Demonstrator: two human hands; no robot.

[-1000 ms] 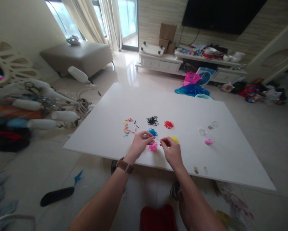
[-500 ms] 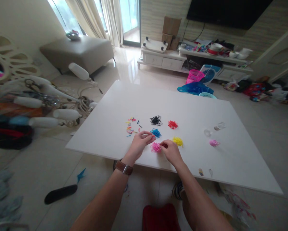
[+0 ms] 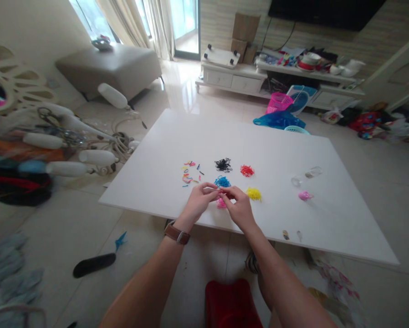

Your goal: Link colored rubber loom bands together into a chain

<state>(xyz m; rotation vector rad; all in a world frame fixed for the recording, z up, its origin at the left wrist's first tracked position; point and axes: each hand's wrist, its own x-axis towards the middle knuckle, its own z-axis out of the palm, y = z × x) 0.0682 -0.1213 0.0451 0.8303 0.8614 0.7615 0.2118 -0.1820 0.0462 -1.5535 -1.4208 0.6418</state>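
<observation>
Over the pink rubber bands, my left hand and my right hand meet at the fingertips, both closed in a pinch. Whatever they hold between them is too small to make out. Part of the pink pile is hidden under the fingers. Just beyond lies a pile of blue rubber bands. Black rubber bands are heaped farther back, with red ones to their right. Yellow rubber bands sit right of my right hand. Loose mixed-colour bands lie scattered to the left.
On the right of the white table are a clear container, another clear piece and a pink object. Two small items lie by the near edge. A red stool stands below.
My right hand has moved up and left from the pink pile to join my left hand at the fingertips. The camera view has shifted slightly.
</observation>
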